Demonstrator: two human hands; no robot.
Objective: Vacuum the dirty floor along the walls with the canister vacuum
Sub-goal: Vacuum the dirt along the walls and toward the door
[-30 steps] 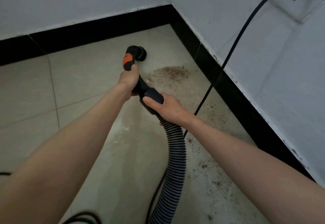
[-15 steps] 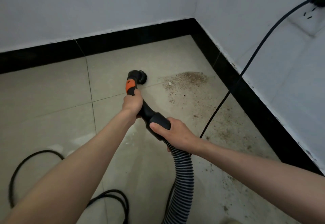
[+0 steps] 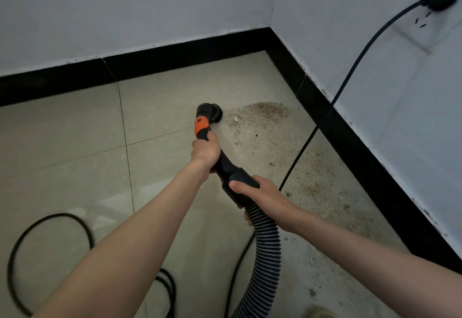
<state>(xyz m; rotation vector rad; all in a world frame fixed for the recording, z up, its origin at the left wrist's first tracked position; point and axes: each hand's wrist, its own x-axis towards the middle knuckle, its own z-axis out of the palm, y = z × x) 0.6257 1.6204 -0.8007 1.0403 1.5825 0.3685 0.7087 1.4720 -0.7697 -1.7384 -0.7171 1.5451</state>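
Head view, looking down into a room corner: your left hand (image 3: 205, 151) is wrapped around the black vacuum handle (image 3: 220, 162) just below its orange collar (image 3: 201, 127), and your right hand (image 3: 260, 196) grips the cuff where the ribbed hose (image 3: 266, 250) begins. The round brush nozzle (image 3: 212, 112) sits on the tile floor (image 3: 75, 155), just left of a brown dirt patch (image 3: 260, 115) lying near the black baseboard (image 3: 350, 147) of the right wall. More specks trail along that baseboard towards you. To do this pass well, I would sweep the nozzle slowly right through the pile, keeping it flat and finishing tight against the baseboard. Mind the power cord (image 3: 325, 117) hanging from the wall socket across the dirty strip. No brand, label or writing is readable.
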